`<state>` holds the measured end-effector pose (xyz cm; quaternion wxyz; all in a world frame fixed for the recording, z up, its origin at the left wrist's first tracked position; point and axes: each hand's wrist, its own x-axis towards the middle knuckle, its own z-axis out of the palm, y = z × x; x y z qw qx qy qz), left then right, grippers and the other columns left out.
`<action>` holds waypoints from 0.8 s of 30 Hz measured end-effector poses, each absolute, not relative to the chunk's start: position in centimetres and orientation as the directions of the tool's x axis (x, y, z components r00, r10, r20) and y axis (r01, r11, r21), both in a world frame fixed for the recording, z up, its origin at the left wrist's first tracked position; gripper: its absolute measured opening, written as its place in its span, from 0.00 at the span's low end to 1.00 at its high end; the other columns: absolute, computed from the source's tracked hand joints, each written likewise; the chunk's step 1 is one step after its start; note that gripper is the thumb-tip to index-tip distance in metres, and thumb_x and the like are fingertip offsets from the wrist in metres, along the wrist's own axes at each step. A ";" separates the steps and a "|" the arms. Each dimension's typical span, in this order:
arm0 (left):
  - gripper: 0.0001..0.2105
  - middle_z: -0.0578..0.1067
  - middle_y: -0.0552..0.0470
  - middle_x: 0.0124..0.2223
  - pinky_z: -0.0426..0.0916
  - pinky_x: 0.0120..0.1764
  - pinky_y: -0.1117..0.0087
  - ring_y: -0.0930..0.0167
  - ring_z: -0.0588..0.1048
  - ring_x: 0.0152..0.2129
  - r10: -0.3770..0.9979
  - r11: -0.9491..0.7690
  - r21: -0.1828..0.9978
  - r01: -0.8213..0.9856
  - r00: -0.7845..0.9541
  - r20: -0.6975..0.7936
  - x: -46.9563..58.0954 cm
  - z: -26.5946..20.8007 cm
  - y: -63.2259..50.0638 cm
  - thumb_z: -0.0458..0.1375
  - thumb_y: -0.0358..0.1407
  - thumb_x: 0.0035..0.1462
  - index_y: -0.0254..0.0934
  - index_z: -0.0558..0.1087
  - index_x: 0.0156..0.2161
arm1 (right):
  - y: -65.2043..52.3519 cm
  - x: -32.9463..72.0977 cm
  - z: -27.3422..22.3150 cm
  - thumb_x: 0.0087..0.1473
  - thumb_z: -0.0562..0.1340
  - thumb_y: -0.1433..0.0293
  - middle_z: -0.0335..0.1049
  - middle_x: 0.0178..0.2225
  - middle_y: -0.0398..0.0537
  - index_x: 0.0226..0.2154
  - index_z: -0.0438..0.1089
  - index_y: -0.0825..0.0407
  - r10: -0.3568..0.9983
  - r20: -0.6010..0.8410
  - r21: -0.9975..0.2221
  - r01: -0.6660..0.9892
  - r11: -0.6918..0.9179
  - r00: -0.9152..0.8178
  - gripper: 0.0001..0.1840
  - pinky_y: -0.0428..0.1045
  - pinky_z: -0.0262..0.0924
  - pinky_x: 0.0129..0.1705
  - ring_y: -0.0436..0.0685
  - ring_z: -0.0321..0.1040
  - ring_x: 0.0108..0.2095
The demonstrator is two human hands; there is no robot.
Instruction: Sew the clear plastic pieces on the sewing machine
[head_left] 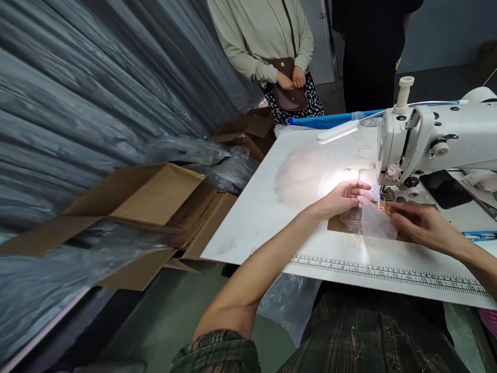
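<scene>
We record: sewing machine (pixel 462 137), white; desk (pixel 252 212), white; ruler strip (pixel 382 274), white with black markings; sheer material (pixel 376 223), translucent white; flat piece (pixel 336 225), brown; curtain (pixel 97 77), grey-blue; cartons (pixel 159 194), brown; near sleeve (pixel 217 352), dark plaid; bystander's top (pixel 260 36), pale grey-green; bag (pixel 293 101), dark brown; skirt (pixel 315 102), black with white flecks.

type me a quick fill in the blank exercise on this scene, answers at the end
1. The left hand and right hand are at a white ____ machine.
2. The open boxes beside the table are made of ____.
3. Beyond the table stand ____ people.

Missing words: sewing; cardboard; two
</scene>
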<state>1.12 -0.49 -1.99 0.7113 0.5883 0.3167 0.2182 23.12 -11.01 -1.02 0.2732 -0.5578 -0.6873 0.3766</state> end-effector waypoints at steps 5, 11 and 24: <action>0.20 0.76 0.47 0.43 0.68 0.38 0.74 0.76 0.74 0.36 0.627 0.135 0.989 0.052 0.768 -0.126 -0.1 -1.5 -1.4 0.64 0.27 0.52 0.32 0.68 0.51 | -9.0 21.1 -1.0 0.51 0.59 0.49 0.62 0.20 0.41 0.25 0.68 0.51 0.932 -0.135 -0.863 0.501 0.056 -0.337 0.22 0.47 0.53 0.23 0.49 0.58 0.22; 0.20 0.72 0.54 0.31 0.64 0.29 0.75 0.78 0.69 0.24 0.686 0.014 0.977 0.214 0.708 -0.165 -1.1 -0.8 0.1 0.61 0.44 0.58 0.31 0.71 0.49 | -7.6 20.0 -1.7 0.46 0.66 0.49 0.67 0.22 0.42 0.31 0.68 0.51 0.898 -0.336 -0.925 0.276 -0.260 -0.282 0.22 0.46 0.56 0.20 0.48 0.62 0.21; 0.15 0.74 0.49 0.50 0.65 0.54 0.67 0.68 0.71 0.48 0.421 -0.774 0.571 0.274 0.896 0.140 1.1 -0.3 3.3 0.52 0.25 0.56 0.37 0.75 0.45 | -7.1 19.7 -2.1 0.53 0.65 0.64 0.74 0.25 0.45 0.30 0.67 0.50 0.829 -0.525 -0.839 0.282 -0.465 -0.194 0.08 0.42 0.67 0.22 0.51 0.74 0.28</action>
